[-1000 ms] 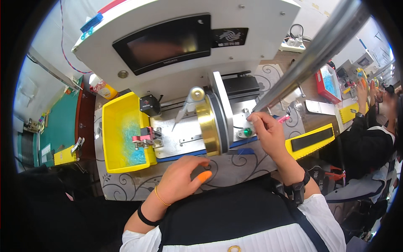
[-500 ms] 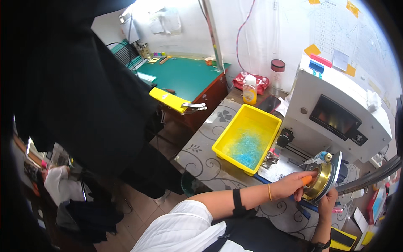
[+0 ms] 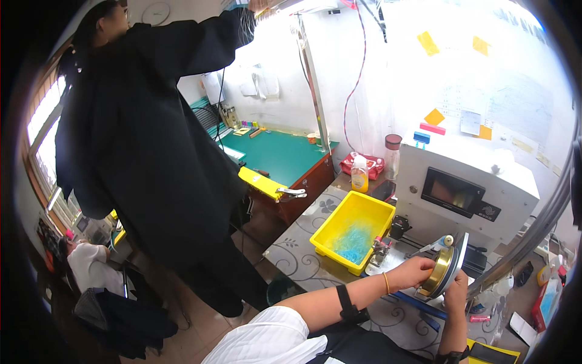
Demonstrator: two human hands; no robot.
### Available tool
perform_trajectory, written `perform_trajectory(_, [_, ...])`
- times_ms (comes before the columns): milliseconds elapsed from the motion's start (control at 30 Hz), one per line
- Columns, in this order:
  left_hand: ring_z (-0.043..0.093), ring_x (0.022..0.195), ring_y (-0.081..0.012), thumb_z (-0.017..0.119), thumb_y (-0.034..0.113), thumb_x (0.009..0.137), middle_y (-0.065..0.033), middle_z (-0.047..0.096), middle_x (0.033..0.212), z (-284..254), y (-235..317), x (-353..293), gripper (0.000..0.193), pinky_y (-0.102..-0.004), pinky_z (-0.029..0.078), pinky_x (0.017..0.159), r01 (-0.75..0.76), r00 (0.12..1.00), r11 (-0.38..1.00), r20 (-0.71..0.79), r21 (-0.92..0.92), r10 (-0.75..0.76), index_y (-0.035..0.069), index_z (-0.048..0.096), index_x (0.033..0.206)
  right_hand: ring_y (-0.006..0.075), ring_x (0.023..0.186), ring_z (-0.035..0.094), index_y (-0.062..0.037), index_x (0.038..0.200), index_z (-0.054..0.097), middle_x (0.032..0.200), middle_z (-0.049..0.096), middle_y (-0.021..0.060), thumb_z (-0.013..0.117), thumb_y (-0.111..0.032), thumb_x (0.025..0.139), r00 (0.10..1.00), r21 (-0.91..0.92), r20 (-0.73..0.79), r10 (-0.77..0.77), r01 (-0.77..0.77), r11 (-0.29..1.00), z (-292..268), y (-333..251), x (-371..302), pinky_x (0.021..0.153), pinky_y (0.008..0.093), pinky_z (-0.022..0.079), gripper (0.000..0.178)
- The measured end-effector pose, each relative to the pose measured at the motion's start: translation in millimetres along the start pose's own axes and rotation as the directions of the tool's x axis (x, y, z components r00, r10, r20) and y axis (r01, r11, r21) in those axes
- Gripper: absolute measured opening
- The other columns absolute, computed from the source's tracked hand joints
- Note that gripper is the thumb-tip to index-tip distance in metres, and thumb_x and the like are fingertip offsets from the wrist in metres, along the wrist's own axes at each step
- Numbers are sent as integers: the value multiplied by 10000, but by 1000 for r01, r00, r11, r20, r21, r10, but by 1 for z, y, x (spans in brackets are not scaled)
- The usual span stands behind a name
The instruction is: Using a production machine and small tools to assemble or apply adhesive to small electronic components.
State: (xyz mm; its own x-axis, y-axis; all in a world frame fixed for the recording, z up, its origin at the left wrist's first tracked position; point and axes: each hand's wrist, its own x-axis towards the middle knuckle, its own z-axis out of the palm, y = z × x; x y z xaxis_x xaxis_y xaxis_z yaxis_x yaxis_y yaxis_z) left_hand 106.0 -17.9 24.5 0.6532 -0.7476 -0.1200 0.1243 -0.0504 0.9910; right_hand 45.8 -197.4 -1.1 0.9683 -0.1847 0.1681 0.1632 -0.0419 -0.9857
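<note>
Far over on the left, by the window, a seated person in white (image 3: 88,267) is bent low, and next to them a standing person in a long black coat (image 3: 151,164) fills much of the room, one sleeve raised toward the ceiling. Behind the coat a green-topped bench (image 3: 282,155) runs to the wall, with a yellow bar (image 3: 262,183) lying along its near edge. Further right comes the patterned worktable (image 3: 303,252), and close to its left edge sits a yellow tray (image 3: 371,209) holding a heap of blue strands (image 3: 351,239); a small yellow bottle (image 3: 359,176) and a red-capped jar (image 3: 393,155) stand behind the tray near the wall. Right of the tray is the white machine (image 3: 467,176) with its dark screen (image 3: 451,192), and in front of that, toward the near right corner of the table, stands the brass-coloured round disc (image 3: 438,272) mounted on edge. The wearer's left hand (image 3: 411,273), wrist ringed by a thin orange band, comes in from the lower edge and closes its fingers on the disc's left face, gripping it. The right hand (image 3: 456,291) sits just on the other side, below and right of the disc, its fingers curled up against the rim, so the disc is clasped between the two hands. Small red and pink items (image 3: 479,318) lie at the table's right edge.
</note>
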Motion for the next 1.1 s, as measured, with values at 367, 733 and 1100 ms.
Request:
perform_trajectory(367, [629, 746, -276, 618, 162, 886, -101, 649, 949, 10, 6, -62, 162, -325, 505, 635, -253, 748, 649, -280, 718, 602, 63, 657, 1008, 83, 666, 459, -30, 970, 664, 776, 540, 31, 512, -217, 950, 970, -206, -239, -48, -2, 979, -31, 11, -73, 586, 237, 355, 242])
perform_trajectory(733, [609, 620, -183, 658, 139, 865, -88, 650, 838, -32, 16, -111, 148, -273, 486, 573, -160, 817, 760, -347, 629, 460, 38, 678, 971, 350, 813, 641, -33, 1137, 570, 913, 631, 180, 632, -38, 833, 851, -633, 428, -304, 523, 571, 95, -100, -45, 703, 378, 538, 311])
perform_trajectory(1100, [642, 763, -290, 655, 126, 855, -125, 656, 841, -56, -6, -112, 99, -330, 506, 681, -166, 846, 736, -289, 656, 448, 52, 682, 916, 317, 736, 596, -37, 893, 574, 800, 565, 129, 617, -106, 871, 865, -710, 449, -223, 497, 499, 109, -85, -26, 633, 408, 484, 85])
